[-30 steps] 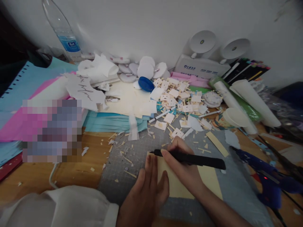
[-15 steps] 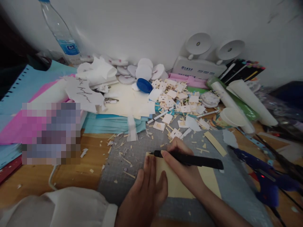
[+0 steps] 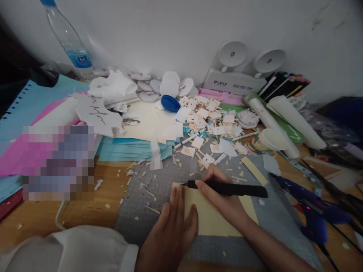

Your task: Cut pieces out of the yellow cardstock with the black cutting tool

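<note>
My right hand (image 3: 221, 196) grips a black craft knife (image 3: 232, 190), its tip at the top left corner of a pale yellow card sheet (image 3: 212, 221). That sheet lies on a grey cutting mat (image 3: 141, 211). My left hand (image 3: 171, 230) lies flat with fingers together, pressing on the sheet's left edge, just below the knife tip. A white sleeve (image 3: 73, 249) covers my left forearm.
Small cut card squares (image 3: 210, 121) and slivers litter the mat's far side. A blue glue gun (image 3: 306, 211) lies to the right. White paper rolls (image 3: 295, 115), a blue lid (image 3: 170, 103), a water bottle (image 3: 68, 37) and stacked coloured paper (image 3: 136, 149) crowd the back and left.
The view has drifted slightly, so everything sits a little lower left. Both hands, the knife and the sheet keep the same pose relative to each other.
</note>
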Tool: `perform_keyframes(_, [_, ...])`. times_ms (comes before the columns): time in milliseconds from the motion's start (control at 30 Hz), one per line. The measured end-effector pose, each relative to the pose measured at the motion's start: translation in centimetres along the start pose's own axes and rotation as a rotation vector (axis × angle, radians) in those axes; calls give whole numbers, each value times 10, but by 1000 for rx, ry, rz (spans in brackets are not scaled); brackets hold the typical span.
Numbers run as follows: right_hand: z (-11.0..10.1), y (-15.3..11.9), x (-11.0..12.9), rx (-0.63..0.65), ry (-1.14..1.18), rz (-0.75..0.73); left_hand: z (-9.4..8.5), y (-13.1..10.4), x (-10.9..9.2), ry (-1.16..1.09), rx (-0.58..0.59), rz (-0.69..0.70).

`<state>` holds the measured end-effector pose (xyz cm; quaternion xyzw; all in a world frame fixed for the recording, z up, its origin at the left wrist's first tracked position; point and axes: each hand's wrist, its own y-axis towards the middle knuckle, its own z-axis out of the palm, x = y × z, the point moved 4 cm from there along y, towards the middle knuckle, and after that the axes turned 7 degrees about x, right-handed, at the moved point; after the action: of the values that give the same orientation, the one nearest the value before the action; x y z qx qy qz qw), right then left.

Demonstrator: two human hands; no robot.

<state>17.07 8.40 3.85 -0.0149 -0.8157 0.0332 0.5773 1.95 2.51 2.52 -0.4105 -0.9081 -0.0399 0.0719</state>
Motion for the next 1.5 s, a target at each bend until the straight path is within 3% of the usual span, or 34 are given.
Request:
perform_keyframes(100, [-2,1,-3,45,-6,36,1,-1,1,-7,-9,15])
perform_keyframes(300, [-3,0,-5,-40,-33,-14,0,1,1,18,-36,10])
perform_keyframes(667, [-5,0,-5,-42,-20,-5,-1,4,2,14,-93,-12])
perform_keyframes(1100, [-10,-1,-7,-44,-12,40,0,3,2,5,-42,4])
perform_keyframes(1500, [-10,-1,-10,36,3,-4,0,3,2,23,-67,7])
